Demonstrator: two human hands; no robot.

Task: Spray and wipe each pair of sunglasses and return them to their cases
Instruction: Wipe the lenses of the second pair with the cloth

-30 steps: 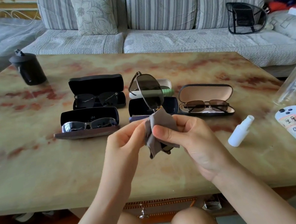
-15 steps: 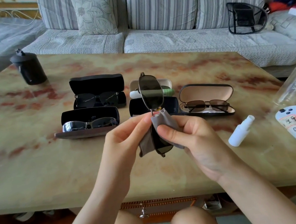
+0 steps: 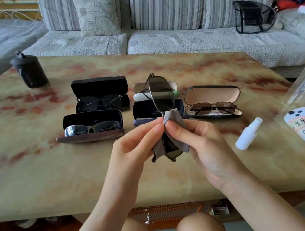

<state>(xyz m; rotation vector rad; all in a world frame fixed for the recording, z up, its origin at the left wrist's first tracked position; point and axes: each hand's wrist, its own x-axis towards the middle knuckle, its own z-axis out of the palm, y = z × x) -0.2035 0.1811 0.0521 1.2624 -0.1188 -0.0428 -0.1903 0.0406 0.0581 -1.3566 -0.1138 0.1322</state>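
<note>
Sunglasses [image 3: 161,94] stand on end at frame centre above the counter [image 3: 37,172], the lower lens wrapped in a grey cloth [image 3: 175,119]. The left hand [image 3: 133,150] pinches near the bridge. The right hand [image 3: 205,143] pinches cloth over the lens. Best to rub both faces lightly, keeping bare fingers off the glass.

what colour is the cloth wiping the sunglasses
Plain grey. The cloth shows best in the head view, above the fingertips.
</note>
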